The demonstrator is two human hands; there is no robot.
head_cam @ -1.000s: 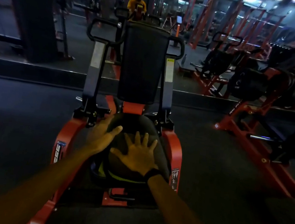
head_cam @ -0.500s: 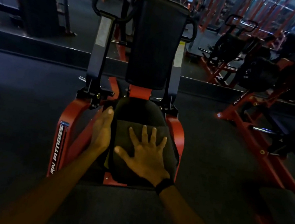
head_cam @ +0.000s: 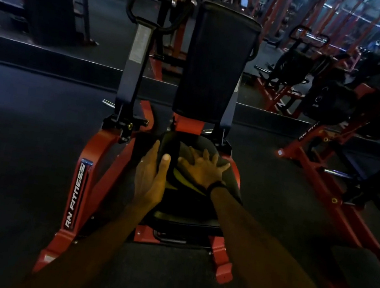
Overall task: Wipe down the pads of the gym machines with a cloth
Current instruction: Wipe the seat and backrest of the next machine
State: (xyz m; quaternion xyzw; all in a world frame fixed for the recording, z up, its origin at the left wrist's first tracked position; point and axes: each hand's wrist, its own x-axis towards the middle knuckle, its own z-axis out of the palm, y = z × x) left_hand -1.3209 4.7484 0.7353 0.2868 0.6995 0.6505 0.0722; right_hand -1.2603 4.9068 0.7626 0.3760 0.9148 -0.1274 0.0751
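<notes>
1. The right hand point(head_cam: 201, 170) lay flat with its fingers spread on the cloth point(head_cam: 180, 179), pressing it down on the seat pad point(head_cam: 199, 206). An open palm likely spread the pressure so more fabric met the vinyl at once.
2. The cloth sat on the rear half of the seat pad, at about 12 o'clock from the pad's middle; it was dark, with a yellow-green patch showing just under the right wrist.
3. The left hand point(head_cam: 152, 175) gripped the pad's left edge at about 10 o'clock, thumb on top and fingers hidden along the side. It seemed to steady the person, or the pad, against the push.
4. The back pad point(head_cam: 216, 62) stood upright at 12 o'clock beyond the seat, untouched by either hand, and probably remained to be wiped.
5. The red frame point(head_cam: 88, 166) flanked the seat at 9 o'clock and 3 o'clock; other machines point(head_cam: 325, 97) stood well apart at 2 o'clock.
</notes>
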